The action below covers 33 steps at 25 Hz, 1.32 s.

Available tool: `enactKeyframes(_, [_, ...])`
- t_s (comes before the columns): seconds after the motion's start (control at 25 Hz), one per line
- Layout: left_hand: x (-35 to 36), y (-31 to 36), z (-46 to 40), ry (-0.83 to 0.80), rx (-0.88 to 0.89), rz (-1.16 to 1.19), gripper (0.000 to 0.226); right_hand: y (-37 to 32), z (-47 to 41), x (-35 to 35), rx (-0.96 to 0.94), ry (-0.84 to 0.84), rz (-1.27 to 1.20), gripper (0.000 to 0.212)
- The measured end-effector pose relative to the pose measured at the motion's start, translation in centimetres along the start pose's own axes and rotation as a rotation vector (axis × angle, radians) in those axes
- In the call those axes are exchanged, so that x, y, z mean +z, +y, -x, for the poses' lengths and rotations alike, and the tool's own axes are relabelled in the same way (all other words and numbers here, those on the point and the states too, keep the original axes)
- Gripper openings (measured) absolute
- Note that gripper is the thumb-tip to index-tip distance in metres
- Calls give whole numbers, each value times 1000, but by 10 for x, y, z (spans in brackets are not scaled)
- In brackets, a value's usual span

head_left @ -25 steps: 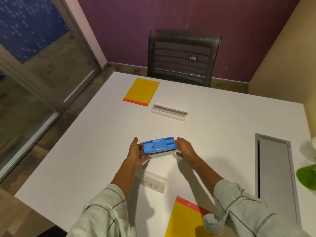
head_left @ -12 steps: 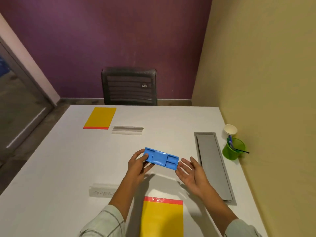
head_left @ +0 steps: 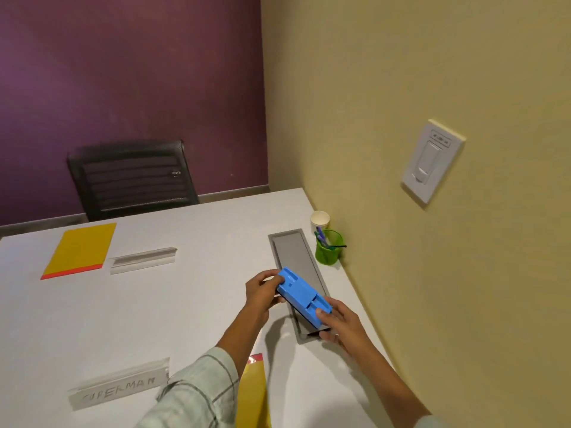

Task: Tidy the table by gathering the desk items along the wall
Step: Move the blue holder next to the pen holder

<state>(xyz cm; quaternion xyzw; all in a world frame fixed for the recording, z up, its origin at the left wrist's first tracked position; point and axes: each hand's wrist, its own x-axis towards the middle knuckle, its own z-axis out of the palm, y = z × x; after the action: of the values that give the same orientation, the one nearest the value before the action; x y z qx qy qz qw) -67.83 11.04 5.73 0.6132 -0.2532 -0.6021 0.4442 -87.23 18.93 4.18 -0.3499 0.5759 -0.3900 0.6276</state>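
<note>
Carried toward the wall at three o'clock, the blue tray (head_left: 301, 293) hung gripped between left hand (head_left: 262, 290) and right hand (head_left: 338, 319); setting it beside the green cup (head_left: 327, 251) seemed next.

A black mesh chair (head_left: 133, 177) stands at the table's far edge against the purple wall (head_left: 129, 81). On the yellow wall (head_left: 401, 72) to the right hangs a white switch plate (head_left: 432, 160). A grey cable hatch (head_left: 295, 267) is set into the white table (head_left: 170, 304).
</note>
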Motion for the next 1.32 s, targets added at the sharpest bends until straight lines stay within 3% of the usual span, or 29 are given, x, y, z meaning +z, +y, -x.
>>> enactKeyframes(0.08, [32,-10,0,-27,4,-68,16,2,9,-14,-175,111,306,52])
enactKeyframes(0.2, [73,-28,-3,-88,83,-215,22,10,8,-32,-300,323,527,40])
enactKeyframes(0.32, [95,-40,-3,-237,283,-510,55,16,-6,-53,-248,481,739,29])
enactKeyframes(0.48, [103,-52,-18,-460,610,-1078,107,24,-37,-68,-140,564,977,31])
enactKeyframes(0.56, [101,-55,-32,-489,696,-1319,118,28,-53,-69,-90,616,1006,39])
enactKeyframes(0.68, [96,-62,-51,-543,660,-1537,119,35,-76,-68,-58,650,1046,50])
enactKeyframes(0.92, [104,-83,-77,-590,377,-1506,123,41,-116,-65,-48,626,1185,50])
enactKeyframes(1.2, [131,-90,-104,-680,361,-1450,110,43,-140,-63,92,586,1353,52])
enactKeyframes(1.32, [131,-97,-108,-719,353,-1481,122,45,-143,-65,106,555,1360,54])
